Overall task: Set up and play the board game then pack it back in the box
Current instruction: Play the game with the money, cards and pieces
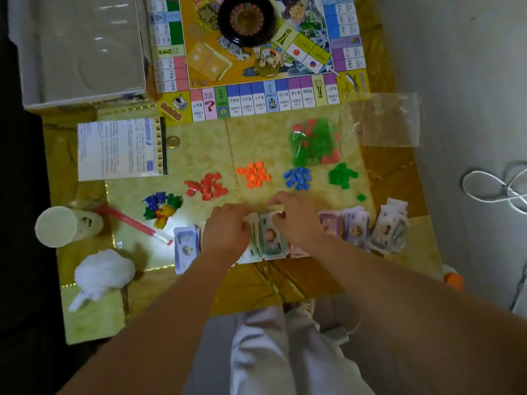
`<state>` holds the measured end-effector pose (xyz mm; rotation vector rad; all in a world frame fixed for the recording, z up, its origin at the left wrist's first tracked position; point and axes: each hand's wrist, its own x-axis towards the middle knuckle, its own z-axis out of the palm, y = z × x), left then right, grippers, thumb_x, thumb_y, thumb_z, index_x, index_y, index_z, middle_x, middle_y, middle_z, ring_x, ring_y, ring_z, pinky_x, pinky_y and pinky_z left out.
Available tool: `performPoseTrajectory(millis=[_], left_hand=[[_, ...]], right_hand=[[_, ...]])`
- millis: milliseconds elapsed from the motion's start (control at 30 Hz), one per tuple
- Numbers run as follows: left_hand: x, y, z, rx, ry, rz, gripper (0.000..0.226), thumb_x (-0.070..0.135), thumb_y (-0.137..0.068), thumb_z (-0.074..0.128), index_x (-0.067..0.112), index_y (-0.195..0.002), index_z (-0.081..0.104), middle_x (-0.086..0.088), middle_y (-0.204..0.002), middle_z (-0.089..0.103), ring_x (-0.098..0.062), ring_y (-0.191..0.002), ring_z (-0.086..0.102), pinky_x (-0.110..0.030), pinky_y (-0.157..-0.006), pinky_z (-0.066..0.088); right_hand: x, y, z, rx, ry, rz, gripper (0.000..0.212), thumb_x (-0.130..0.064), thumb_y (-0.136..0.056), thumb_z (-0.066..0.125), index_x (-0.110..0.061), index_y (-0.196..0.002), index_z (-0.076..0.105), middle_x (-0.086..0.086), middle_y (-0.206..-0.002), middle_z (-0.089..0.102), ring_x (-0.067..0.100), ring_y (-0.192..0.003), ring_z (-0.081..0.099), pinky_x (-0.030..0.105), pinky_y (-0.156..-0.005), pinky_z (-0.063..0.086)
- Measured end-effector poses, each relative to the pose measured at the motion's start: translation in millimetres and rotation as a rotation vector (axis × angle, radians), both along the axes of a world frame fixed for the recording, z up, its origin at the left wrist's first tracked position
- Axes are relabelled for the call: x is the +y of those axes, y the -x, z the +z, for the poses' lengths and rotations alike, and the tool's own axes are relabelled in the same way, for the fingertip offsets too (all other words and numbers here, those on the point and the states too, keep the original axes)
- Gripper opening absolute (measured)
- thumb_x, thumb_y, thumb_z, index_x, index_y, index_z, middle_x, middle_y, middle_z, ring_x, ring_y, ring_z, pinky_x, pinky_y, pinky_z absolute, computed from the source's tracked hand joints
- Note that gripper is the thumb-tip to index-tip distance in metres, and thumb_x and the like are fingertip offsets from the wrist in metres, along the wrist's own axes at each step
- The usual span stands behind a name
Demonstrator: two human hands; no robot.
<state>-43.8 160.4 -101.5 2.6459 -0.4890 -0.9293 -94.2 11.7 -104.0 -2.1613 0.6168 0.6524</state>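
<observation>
Green banknotes point(271, 238) amid curled fingers point(282, 201)

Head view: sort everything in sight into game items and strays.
Game: board, roulette wheel, box, rule sheet, banknotes held by left hand and right hand, pawns, red pile, orange pile, blue pile, green pile, bagged pieces.
Stray: cup, red straw, white wad, white cable.

One game board point(285, 98), one black wheel point(246, 21). Four heaps of little houses: red heap point(206, 185), orange heap point(254, 173), blue heap point(297, 178), green heap point(342, 175). Two clear bags: full bag point(313, 142), empty bag point(385, 121). One cup point(57, 226). Banknote stacks point(356, 226): at least five, middle ones hard to separate.
</observation>
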Motion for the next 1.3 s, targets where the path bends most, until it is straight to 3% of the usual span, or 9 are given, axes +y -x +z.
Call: performPoseTrajectory(millis=[67, 267, 433, 567, 700, 833, 1000, 1300], left_hand=[[8, 4, 1, -0.053, -0.007, 0.051, 0.034, 0.014, -0.091, 0.054, 0.014, -0.125, 0.06, -0.011, -0.123, 0.053, -0.03, -0.115, 0.046, -0.039, -0.091, 0.043], [27, -6, 3, -0.152, -0.001, 0.282, 0.044, 0.006, -0.082, 0.067, 0.007, -0.123, 0.05, -0.015, -0.125, 0.041, -0.031, -0.105, 0.051, -0.033, -0.081, 0.043], [39, -26, -7, -0.209, 0.048, 0.272, 0.065, -0.005, -0.072, 0.071, 0.004, -0.13, 0.043, -0.02, -0.128, 0.034, -0.035, -0.097, 0.054, -0.028, -0.075, 0.043], [37, -37, -16, -0.197, 0.05, 0.241, 0.072, 0.0, -0.073, 0.07, 0.01, -0.136, 0.038, -0.018, -0.131, 0.032, -0.031, -0.086, 0.057, -0.029, -0.068, 0.044], [34, -45, -28, -0.18, 0.032, 0.24, 0.077, 0.004, -0.072, 0.076, 0.015, -0.137, 0.036, -0.015, -0.131, 0.028, -0.027, -0.086, 0.055, -0.027, -0.07, 0.042], [34, -52, -32, -0.214, 0.015, 0.228, 0.066, 0.015, -0.074, 0.079, 0.015, -0.127, 0.04, -0.014, -0.122, 0.031, -0.03, -0.084, 0.057, -0.03, -0.065, 0.045], [37, -59, -34, -0.256, -0.005, 0.177, 0.061, 0.035, -0.079, 0.076, 0.015, -0.125, 0.042, -0.012, -0.118, 0.032, -0.028, -0.095, 0.051, -0.03, -0.061, 0.044], [29, -79, -28, -0.292, 0.073, -0.014, 0.048, 0.014, -0.077, 0.071, 0.009, -0.121, 0.052, -0.013, -0.113, 0.042, -0.027, -0.091, 0.051, -0.036, -0.062, 0.05]], right_hand=[[2, 2, 0, -0.03, -0.015, -0.016, 0.033, -0.011, -0.092, 0.056, -0.02, -0.124, 0.051, 0.005, -0.125, 0.054, 0.02, -0.093, 0.059, 0.037, -0.081, 0.051], [3, -15, -2, -0.065, 0.056, -0.005, 0.049, -0.015, -0.09, 0.062, -0.016, -0.133, 0.039, 0.01, -0.132, 0.041, 0.023, -0.083, 0.061, 0.029, -0.071, 0.039], [9, -34, -12, -0.071, 0.129, -0.034, 0.063, -0.012, -0.086, 0.066, -0.014, -0.137, 0.03, 0.013, -0.138, 0.029, 0.023, -0.079, 0.055, 0.029, -0.062, 0.037], [22, -46, -21, -0.019, 0.214, -0.037, 0.087, -0.017, -0.081, 0.074, -0.018, -0.146, 0.016, 0.016, -0.143, 0.02, 0.021, -0.08, 0.049, 0.029, -0.061, 0.041], [33, -58, -32, -0.011, 0.261, -0.034, 0.098, -0.025, -0.075, 0.08, -0.022, -0.146, 0.013, 0.017, -0.139, 0.017, 0.024, -0.075, 0.054, 0.029, -0.058, 0.042], [36, -68, -36, -0.063, 0.315, -0.048, 0.088, -0.032, -0.076, 0.077, -0.022, -0.142, 0.02, 0.015, -0.133, 0.022, 0.03, -0.083, 0.059, 0.032, -0.06, 0.046], [35, -78, -38, -0.101, 0.35, 0.016, 0.076, -0.031, -0.081, 0.074, -0.023, -0.14, 0.027, 0.015, -0.131, 0.024, 0.03, -0.084, 0.06, 0.04, -0.073, 0.057], [28, -86, -39, -0.14, 0.296, 0.045, 0.053, -0.017, -0.087, 0.07, -0.019, -0.133, 0.044, 0.013, -0.13, 0.031, 0.028, -0.092, 0.06, 0.036, -0.086, 0.053]])
